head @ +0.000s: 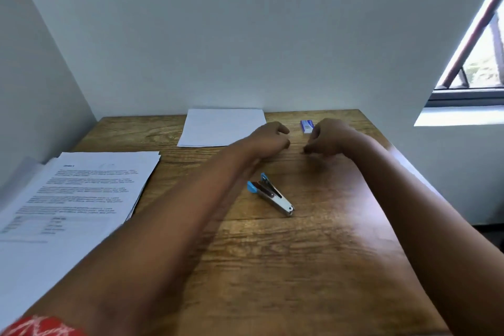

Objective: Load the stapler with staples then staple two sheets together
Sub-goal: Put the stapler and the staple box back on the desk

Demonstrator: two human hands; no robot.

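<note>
Right fingertips point(306, 150) curled and drawn together just off the desk point(272, 267). They look pinched, maybe on a strip of staples, but anything between them is too small to make out, so what they hold cannot be told. Left hand point(268, 140) sits just across from it, at nine o'clock of the right hand point(328, 140), fingers loosely curled, nothing visible in them.

Outward from there: the staple box point(307, 126) lies at twelve o'clock of the right fingers, very near, just behind the knuckles. The stapler point(271, 197) lies at about seven o'clock from those fingertips, nearer the person, a short way off and touching neither hand. It is hinged open, blue ends splayed toward eleven, metal nose pointing toward four to five, so its long axis runs eleven-to-five on the desk.

The left forearm passes right beside the stapler's blue end, so the left hand looks the handier one to steady it while the right brings staples back and down to the open channel.

Blank sheets point(222, 127) wait at ten o'clock of the left hand; a printed stack point(81, 194) lies far left.
</note>
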